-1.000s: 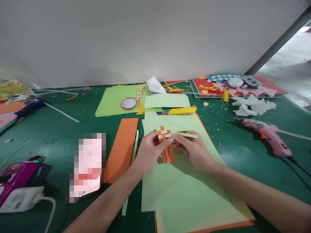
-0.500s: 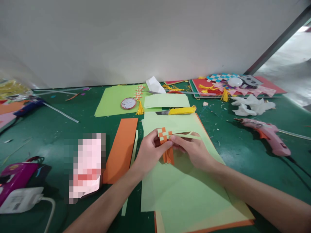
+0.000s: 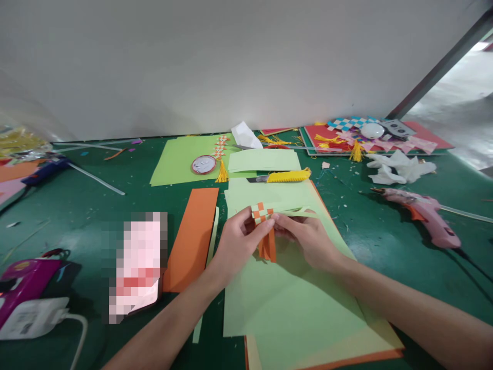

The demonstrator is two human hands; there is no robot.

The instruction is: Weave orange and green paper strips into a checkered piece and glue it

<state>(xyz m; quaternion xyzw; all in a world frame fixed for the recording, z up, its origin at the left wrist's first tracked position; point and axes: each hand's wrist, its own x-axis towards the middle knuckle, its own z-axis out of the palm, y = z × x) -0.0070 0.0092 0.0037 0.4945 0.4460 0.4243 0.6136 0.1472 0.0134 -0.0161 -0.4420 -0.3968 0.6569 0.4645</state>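
Note:
Between my hands is a small woven paper piece (image 3: 262,210), an orange and pale green check. Loose orange strips (image 3: 267,246) hang from its lower side, and pale green strips (image 3: 296,211) stick out to the right. My left hand (image 3: 241,241) pinches the weave at its left and lower edge. With thumb and fingers closed, my right hand (image 3: 308,236) grips the weave's right side, where the green strips leave it. Both thumbs almost meet there. Beneath lie light green paper sheets (image 3: 292,303) on the table.
A yellow utility knife (image 3: 288,176) lies across the paper's far end. Left are an orange card (image 3: 194,231) and a phone (image 3: 138,267). A pink glue gun (image 3: 419,210) rests on the right, near crumpled tissue (image 3: 400,167). A purple power strip (image 3: 29,277) sits at the left edge.
Both thumbs have drawn closer together on the weave, and the piece has tilted slightly. The green strips now lie closer together. Objects on the table have stayed put.

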